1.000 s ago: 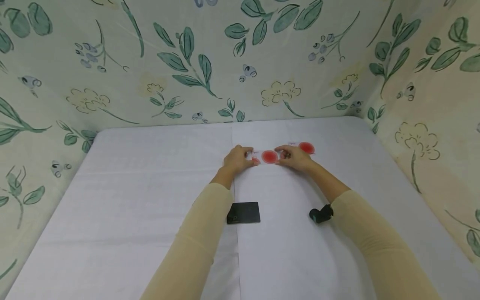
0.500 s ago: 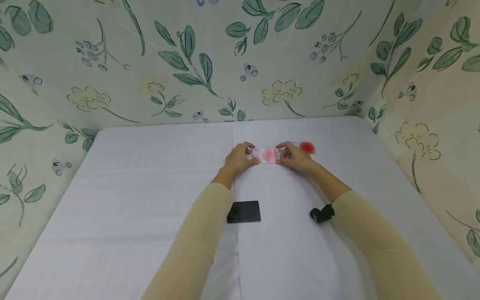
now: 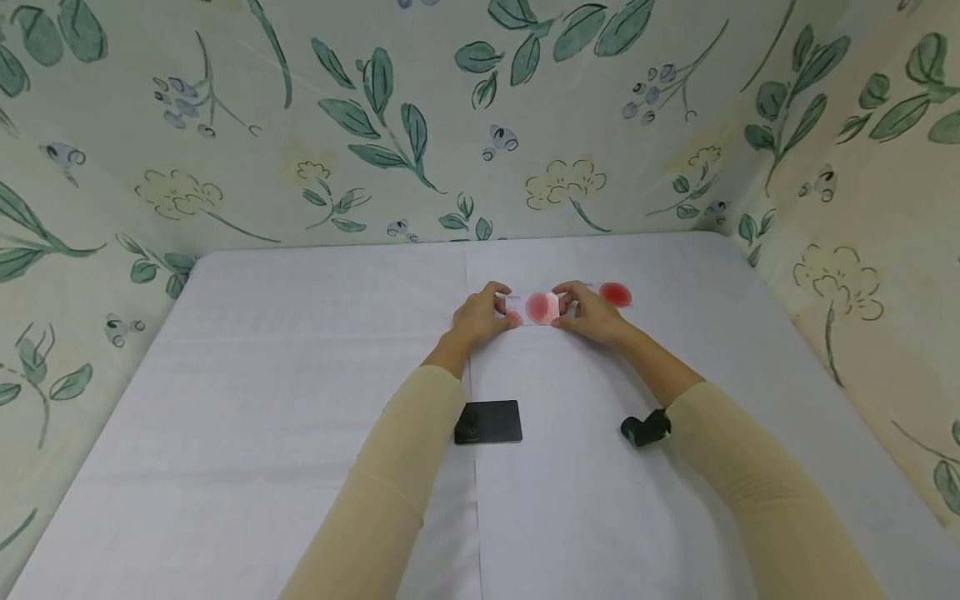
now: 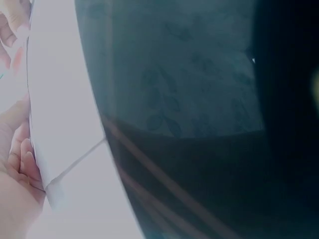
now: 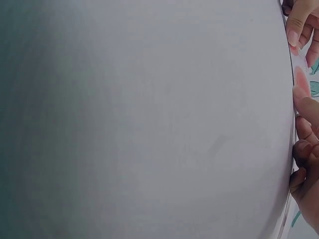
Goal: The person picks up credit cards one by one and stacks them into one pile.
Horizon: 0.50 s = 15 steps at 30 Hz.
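In the head view, a small white card (image 3: pixel 542 308) printed with red circles is held up between two hands near the far part of the table. My left hand (image 3: pixel 476 317) pinches its left end between thumb and fingers. The right end is gripped the same way by my right hand (image 3: pixel 591 316). A similar white card with a red circle (image 3: pixel 616 294) lies just behind the right hand, which hides its left part. The right wrist view catches the held card (image 5: pixel 301 77) edge-on at the right border, thumbs on its near face.
A flat black rectangular thing (image 3: pixel 488 422) lies by the left sleeve. Beside the right sleeve sits a small black object (image 3: pixel 645 428), partly covered by the cuff. The white-covered table (image 3: pixel 247 400) meets leaf-patterned walls (image 3: pixel 420 200) at the back and sides.
The card has tilted up slightly between the hands; its red circle went pale with glare and is now pinker than at first. Both hands have barely moved.
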{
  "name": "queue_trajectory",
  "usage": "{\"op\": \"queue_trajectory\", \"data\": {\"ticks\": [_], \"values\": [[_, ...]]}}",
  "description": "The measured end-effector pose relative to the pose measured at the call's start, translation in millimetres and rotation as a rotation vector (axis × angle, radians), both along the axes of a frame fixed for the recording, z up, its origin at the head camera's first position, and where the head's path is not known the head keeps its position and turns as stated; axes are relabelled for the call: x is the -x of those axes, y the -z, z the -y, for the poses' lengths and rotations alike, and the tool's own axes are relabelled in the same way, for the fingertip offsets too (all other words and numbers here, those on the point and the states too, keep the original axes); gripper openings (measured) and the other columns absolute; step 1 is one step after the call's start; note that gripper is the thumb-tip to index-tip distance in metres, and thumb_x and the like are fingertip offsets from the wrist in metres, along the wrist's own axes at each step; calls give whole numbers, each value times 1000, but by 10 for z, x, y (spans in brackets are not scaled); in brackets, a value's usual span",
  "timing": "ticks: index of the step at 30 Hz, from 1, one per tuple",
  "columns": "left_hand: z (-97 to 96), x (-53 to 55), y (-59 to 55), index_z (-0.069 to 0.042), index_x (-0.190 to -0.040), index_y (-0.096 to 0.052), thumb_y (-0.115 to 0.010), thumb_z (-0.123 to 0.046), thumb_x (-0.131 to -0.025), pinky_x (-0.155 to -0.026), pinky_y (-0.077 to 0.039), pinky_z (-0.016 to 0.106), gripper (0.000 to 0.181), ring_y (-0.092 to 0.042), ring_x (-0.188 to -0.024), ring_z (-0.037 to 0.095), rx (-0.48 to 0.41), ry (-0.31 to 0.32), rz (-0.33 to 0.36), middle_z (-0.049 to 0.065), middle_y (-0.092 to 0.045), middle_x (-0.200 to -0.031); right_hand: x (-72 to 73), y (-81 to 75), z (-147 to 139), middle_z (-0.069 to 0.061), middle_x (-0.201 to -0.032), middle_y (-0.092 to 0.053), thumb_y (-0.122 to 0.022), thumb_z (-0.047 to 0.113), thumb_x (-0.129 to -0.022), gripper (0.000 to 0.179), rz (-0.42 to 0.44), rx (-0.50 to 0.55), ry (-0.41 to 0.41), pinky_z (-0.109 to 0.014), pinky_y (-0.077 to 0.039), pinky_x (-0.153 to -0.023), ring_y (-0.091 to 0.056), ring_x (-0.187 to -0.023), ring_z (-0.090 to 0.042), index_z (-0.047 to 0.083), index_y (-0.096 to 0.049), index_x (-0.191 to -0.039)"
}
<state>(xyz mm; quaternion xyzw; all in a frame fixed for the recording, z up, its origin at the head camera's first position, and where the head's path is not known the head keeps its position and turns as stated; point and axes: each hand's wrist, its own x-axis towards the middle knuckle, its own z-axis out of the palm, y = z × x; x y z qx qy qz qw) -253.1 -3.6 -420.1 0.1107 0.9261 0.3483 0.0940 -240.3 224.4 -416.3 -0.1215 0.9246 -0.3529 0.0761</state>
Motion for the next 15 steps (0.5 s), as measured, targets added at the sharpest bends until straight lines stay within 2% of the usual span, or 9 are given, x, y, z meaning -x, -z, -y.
{"op": "queue_trajectory", "data": {"ticks": [6,10,15], "values": [[6,-7,-23,-20,-135,-47,-74,-31,-81,-86,-39,35,61,-52,-93,15,-8,-7,32,-3,-57,-101,16,-3,15,-9,-108,-54,-76,23,-81,65,61,29,1,-25,-42,-67,-46,-83,-22,8,-44,-136],[19,-17,-61,-18,-137,-46,-77,-29,-78,-88,-39,36,67,-50,-95,17,-63,-16,71,0,-55,-103,9,-33,46,-9,-108,-53,-76,24,-80,67,102,46,-2,-24,-44,-65,-46,-84,-23,9,-44,-137],[49,-24,-85,-14,-135,-47,-79,-25,-76,-89,-41,35,68,-50,-96,18,-123,-13,90,3,-54,-105,-12,-52,74,-8,-106,-53,-76,27,-80,65,108,43,-9,-25,-44,-65,-47,-82,-23,9,-46,-135]]}}
